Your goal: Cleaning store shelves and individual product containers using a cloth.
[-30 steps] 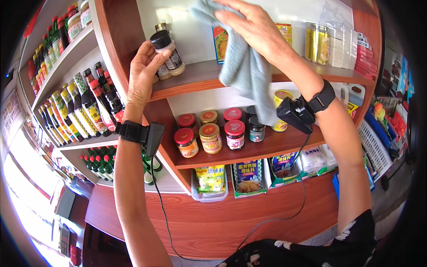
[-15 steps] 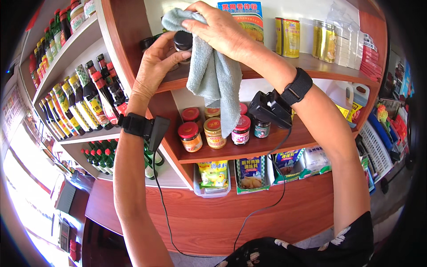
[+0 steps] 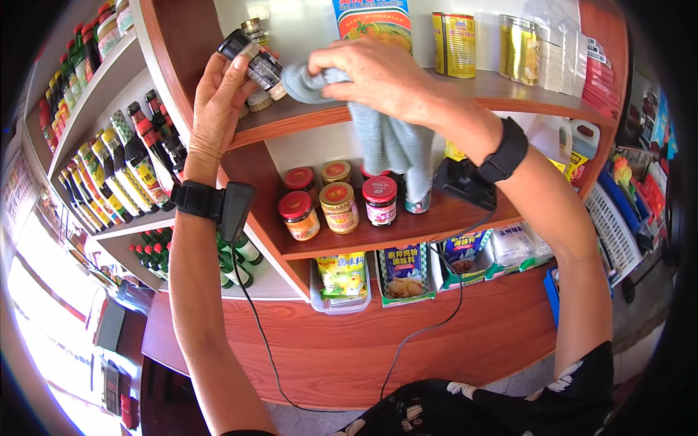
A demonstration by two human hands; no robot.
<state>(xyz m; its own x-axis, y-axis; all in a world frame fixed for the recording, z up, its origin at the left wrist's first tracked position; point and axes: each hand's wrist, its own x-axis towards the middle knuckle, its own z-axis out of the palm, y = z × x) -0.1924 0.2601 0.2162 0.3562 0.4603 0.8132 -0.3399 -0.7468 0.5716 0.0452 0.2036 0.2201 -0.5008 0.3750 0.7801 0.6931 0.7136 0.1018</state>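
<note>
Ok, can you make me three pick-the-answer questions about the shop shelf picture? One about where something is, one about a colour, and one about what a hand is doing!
1. Where are the red-lidded jars?
A. on the shelf below the hands
B. on the floor
C. in the white basket

2. What colour is the cloth?
A. bright pink
B. grey-blue
C. black

3. What is the left hand doing?
A. hanging open
B. holding a small bottle tilted
C. resting flat on the shelf

Answers:
1. A: the jars stand in a group on the wooden shelf under both hands.
2. B: the cloth hanging from the right hand is grey-blue.
3. B: the left fingers wrap round the dark-capped bottle, which leans sideways while the cloth touches its end.
</note>
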